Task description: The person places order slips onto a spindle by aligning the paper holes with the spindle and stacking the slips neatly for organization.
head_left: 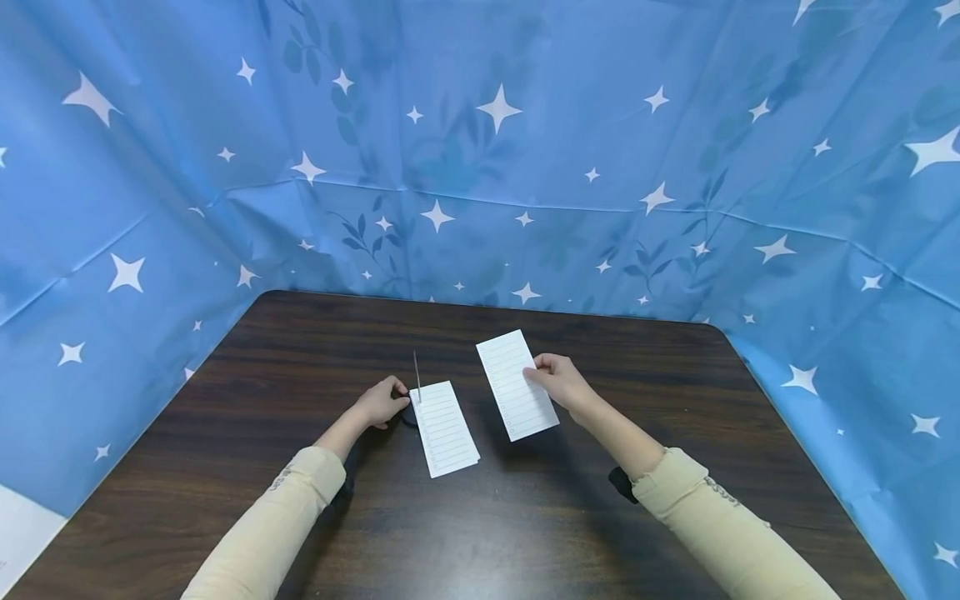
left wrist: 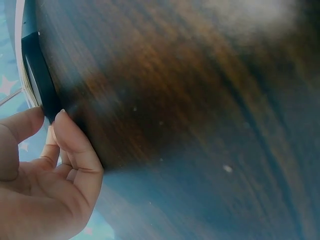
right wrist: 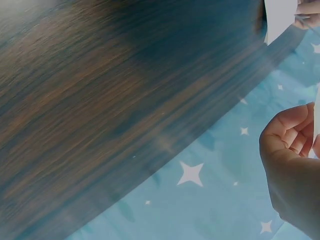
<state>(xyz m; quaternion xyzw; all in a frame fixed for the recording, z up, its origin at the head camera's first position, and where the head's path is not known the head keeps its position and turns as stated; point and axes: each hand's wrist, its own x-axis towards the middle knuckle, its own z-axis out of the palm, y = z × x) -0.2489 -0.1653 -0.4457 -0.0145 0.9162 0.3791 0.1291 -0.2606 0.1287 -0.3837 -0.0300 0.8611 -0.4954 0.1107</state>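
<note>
A thin metal spike (head_left: 417, 371) stands up through the top corner of a small stack of lined paper slips (head_left: 448, 433), like a bill spike. Its dark base (head_left: 408, 416) is mostly hidden under the slips. My left hand (head_left: 381, 403) pinches the edge of that base; in the left wrist view the black base (left wrist: 41, 75) meets the thumb and fingertips. To the right, my right hand (head_left: 557, 380) holds a single lined slip (head_left: 513, 387) by its right edge, raised over the table. Only a sliver of this slip (right wrist: 317, 117) shows in the right wrist view.
The dark wood-grain table (head_left: 495, 533) spreads beneath both hands. A blue curtain (head_left: 465, 167) with white stars hangs behind and along its sides. White material (head_left: 26, 533) lies at the lower left, beyond the table edge.
</note>
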